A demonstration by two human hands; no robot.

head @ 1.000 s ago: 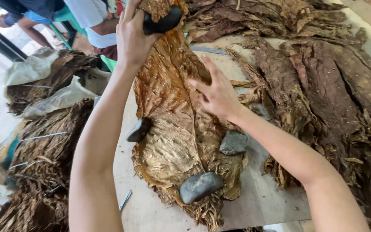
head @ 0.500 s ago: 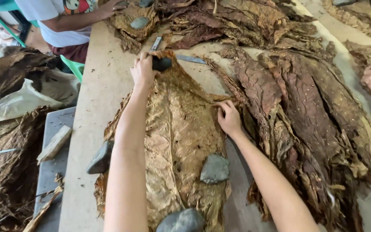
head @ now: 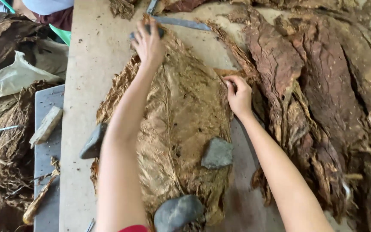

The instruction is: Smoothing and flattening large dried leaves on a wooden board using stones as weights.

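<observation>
The left hand [head: 150,43] grips a dark stone [head: 147,31] at the far tip of the big flat tan dried leaf [head: 181,124]. The right hand [head: 238,92] pinches the leaf's right edge with bent fingers. Three grey stones sit on the leaf (one left [head: 93,141], one right [head: 217,153], one near [head: 178,213]). Bare wooden table [head: 89,64] lies open on the left. Dark brown leaf piles [head: 323,86] crowd the right side.
</observation>
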